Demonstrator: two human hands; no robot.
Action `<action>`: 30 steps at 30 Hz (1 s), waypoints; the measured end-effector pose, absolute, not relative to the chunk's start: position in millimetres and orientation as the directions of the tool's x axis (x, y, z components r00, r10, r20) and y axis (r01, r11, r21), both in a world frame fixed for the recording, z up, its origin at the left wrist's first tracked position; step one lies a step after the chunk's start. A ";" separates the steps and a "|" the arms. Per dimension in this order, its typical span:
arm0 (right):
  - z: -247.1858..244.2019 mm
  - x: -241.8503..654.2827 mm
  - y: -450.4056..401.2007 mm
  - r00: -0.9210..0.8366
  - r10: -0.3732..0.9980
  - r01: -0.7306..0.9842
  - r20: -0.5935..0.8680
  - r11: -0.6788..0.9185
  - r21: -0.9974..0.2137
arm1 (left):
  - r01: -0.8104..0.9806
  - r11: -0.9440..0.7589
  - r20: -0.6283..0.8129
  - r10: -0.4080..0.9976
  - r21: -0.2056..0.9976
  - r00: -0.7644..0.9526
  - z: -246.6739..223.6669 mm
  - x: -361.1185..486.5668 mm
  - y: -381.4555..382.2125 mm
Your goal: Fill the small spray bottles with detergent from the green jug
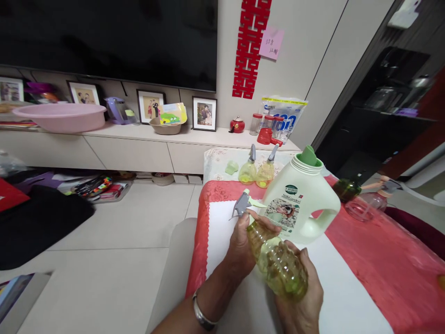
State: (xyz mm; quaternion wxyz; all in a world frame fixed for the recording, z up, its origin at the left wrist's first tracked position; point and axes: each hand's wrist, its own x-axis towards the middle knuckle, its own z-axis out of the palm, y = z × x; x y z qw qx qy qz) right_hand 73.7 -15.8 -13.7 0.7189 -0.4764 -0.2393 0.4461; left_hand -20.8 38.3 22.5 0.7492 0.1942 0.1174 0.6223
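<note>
Between my two hands is a yellow-green, see-through spray bottle point(281, 266) with a bumpy body, tilted so that its base points toward me. My left hand point(242, 243), with a bracelet on the wrist, is closed round the neck just below the grey and pale green spray head point(243, 202). My right hand point(309, 290) wraps the wide lower end. Just beyond stands a large pale green detergent jug point(295, 197) with a green spout and no cap on its mouth. Two similar spray bottles, one on the left point(247, 172) and one on the right point(265, 173), stand behind it.
A white sheet point(219, 232) lies over the red tablecloth point(368, 260). On the right are a pink spray bottle point(368, 204) and a dark green bottle point(347, 188). A light green piece point(231, 167) lies at the back. The TV cabinet point(139, 147) holds a pink basin point(66, 118) and framed photos.
</note>
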 end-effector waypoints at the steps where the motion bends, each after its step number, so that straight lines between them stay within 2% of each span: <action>1: -13.8 72.5 -14.7 0.482 0.870 -0.416 -0.098 0.130 -0.900 | -0.875 0.113 0.072 0.984 0.470 0.165 22.0 -20.5 38.6; 4: -11.9 67.5 -16.5 0.506 0.854 -0.402 -0.123 0.108 -0.909 | -0.856 0.064 0.010 0.997 0.514 0.080 21.0 -19.4 40.2; 7: -7.9 61.2 -24.5 0.561 0.827 -0.287 -0.039 0.150 -0.946 | -0.891 0.145 -0.156 0.984 0.431 0.085 22.1 -19.7 43.4; 9: -6.5 58.6 -30.1 0.549 0.804 -0.005 0.229 0.277 -0.961 | -0.916 0.187 -0.244 0.964 0.356 0.103 23.4 -21.4 46.8; 11: -7.4 59.0 -33.7 0.371 0.739 0.360 0.563 0.445 -0.820 | -0.930 0.196 -0.285 0.953 0.310 0.106 23.8 -24.1 50.6; 12: -8.2 60.5 -34.7 0.246 0.707 0.493 0.663 0.497 -0.714 | -0.934 0.187 -0.290 0.952 0.303 0.097 23.5 -25.5 52.3; 13: -8.9 62.5 -35.4 0.146 0.699 0.575 0.700 0.515 -0.635 | -0.935 0.176 -0.285 0.955 0.308 0.086 22.7 -26.8 53.7; 14: -9.0 64.8 -36.0 0.105 0.720 0.611 0.686 0.498 -0.616 | -0.932 0.162 -0.266 0.961 0.325 0.074 21.7 -27.9 54.6; 15: -8.0 67.0 -36.7 0.110 0.759 0.618 0.642 0.454 -0.642 | -0.924 0.148 -0.232 0.970 0.352 0.067 20.5 -28.7 54.9; 17: -2.1 70.0 -39.3 0.217 0.855 0.510 0.471 0.312 -0.802 | -0.900 0.129 -0.134 0.988 0.416 0.080 18.6 -29.6 53.8; 19: 8.1 70.6 -42.9 0.288 0.948 0.138 0.137 0.101 -0.985 | -0.873 0.122 -0.032 0.992 0.472 0.122 18.1 -29.6 50.8; 20: 13.6 70.2 -44.8 0.255 0.964 -0.115 -0.071 -0.043 -0.992 | -0.858 0.114 0.013 0.990 0.500 0.139 18.5 -29.4 49.1; 21: 18.4 69.9 -46.5 0.168 0.952 -0.342 -0.257 -0.188 -0.921 | -0.843 0.103 0.047 0.987 0.528 0.151 19.0 -29.0 47.5; 22: 21.9 69.7 -47.8 0.060 0.921 -0.496 -0.385 -0.307 -0.812 | -0.829 0.088 0.072 0.986 0.553 0.152 19.4 -28.5 46.2; 23: 23.5 70.0 -48.8 -0.021 0.896 -0.572 -0.444 -0.375 -0.730 | -0.819 0.071 0.087 0.985 0.569 0.146 19.6 -27.7 45.3; 24: 23.1 70.9 -49.3 -0.040 0.892 -0.588 -0.451 -0.386 -0.711 | -0.816 0.056 0.091 0.987 0.576 0.132 19.2 -26.7 45.1; 26: 17.0 74.2 -49.4 0.091 0.945 -0.450 -0.314 -0.242 -0.860 | -0.826 0.047 0.060 0.993 0.561 0.097 16.8 -24.5 46.0; 27: 12.5 76.1 -49.2 0.189 0.967 -0.276 -0.171 -0.115 -0.954 | -0.837 0.048 0.034 0.996 0.546 0.079 15.0 -23.4 46.9; 28: 8.0 78.0 -49.0 0.265 0.964 -0.052 0.008 0.023 -0.998 | -0.846 0.053 0.008 0.998 0.531 0.067 13.2 -22.6 47.9; 30: 2.1 80.2 -49.2 0.280 0.906 0.348 0.317 0.212 -0.913 | -0.857 0.082 -0.029 0.997 0.509 0.078 10.6 -22.2 48.9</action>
